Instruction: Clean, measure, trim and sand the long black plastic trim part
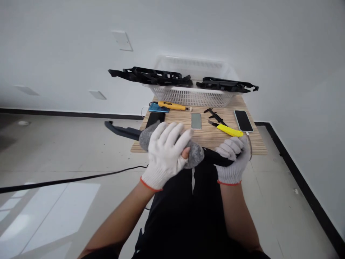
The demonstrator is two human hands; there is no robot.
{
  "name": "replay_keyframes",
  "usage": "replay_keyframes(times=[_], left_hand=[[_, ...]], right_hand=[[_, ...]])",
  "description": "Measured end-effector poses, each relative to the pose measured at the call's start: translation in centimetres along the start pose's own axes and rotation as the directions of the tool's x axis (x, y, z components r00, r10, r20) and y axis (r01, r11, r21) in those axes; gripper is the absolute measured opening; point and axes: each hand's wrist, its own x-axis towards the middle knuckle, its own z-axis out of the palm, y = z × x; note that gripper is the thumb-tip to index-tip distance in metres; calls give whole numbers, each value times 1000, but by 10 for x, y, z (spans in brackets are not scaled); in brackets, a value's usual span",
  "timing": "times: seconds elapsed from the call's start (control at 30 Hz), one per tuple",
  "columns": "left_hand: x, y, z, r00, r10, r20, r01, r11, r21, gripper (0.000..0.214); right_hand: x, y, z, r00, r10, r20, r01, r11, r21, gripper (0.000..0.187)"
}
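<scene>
A long black plastic part (122,131) lies across the near edge of a small wooden table (212,135), its left end sticking out over the floor. My left hand (165,153), in a white glove, presses a grey cloth (147,137) onto the part's middle, fingers curled over it. Also gloved, my right hand (233,158) is wrapped round the part's right end near the table's front edge.
On the table lie a yellow utility knife (229,130), a black caliper (214,115), a yellow-handled tool (172,105), a grey sharpening block (196,120), two phones (243,120) (155,117). A white basket (192,94) at the back carries more black parts (151,76). A cable (67,180) crosses the floor.
</scene>
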Motion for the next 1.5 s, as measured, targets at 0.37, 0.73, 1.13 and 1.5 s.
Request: replay_keyframes(times=[0.37, 0.73, 1.13, 1.5], left_hand=[[3, 55, 30, 999, 19, 26, -15, 985, -172, 54], [-28, -68, 48, 960, -210, 183, 222, 974, -45, 64], [-50, -100, 52, 945, -140, 296, 156, 987, -32, 43], [-44, -97, 44, 918, -56, 393, 127, 980, -156, 39]], right_hand=[[11, 37, -20, 985, -73, 158, 49, 987, 150, 51], [-22, -24, -2, 998, 61, 11, -62, 995, 76, 53], [10, -96, -85, 969, -147, -201, 74, 942, -328, 33], [2, -63, -78, 774, -459, -436, 149, 801, -580, 29]])
